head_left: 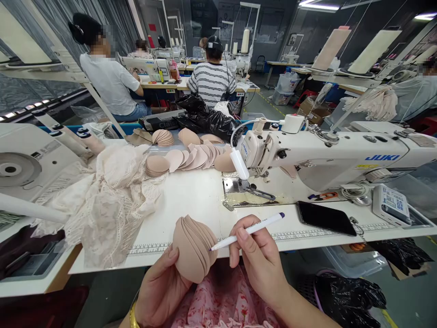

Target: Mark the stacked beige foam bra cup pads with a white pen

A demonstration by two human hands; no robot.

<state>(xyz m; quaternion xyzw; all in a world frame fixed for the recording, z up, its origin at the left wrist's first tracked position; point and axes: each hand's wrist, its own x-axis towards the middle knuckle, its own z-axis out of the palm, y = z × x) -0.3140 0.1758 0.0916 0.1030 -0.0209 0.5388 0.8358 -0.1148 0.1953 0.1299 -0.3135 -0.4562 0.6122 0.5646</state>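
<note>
My left hand (164, 287) grips a fanned stack of beige bra cup pads (191, 250) above the front edge of the sewing table. Between thumb and fingers of my right hand (256, 255) is a white marker pen (252, 230) with a purple end. Its tip points left and lies at the right edge of the stack; whether it touches cannot be made out. More beige pads (194, 157) lie in rows and piles at the back of the table. Cream lace fabric (116, 191) is heaped on the left.
A white JUKI sewing machine (341, 152) stands at the right, its needle area near the table's middle. A black phone (326, 218), a white box-shaped device (391, 205) and orange-handled snips (324, 196) lie before it. Black plastic bags (211, 118) sit behind. Other people work further back.
</note>
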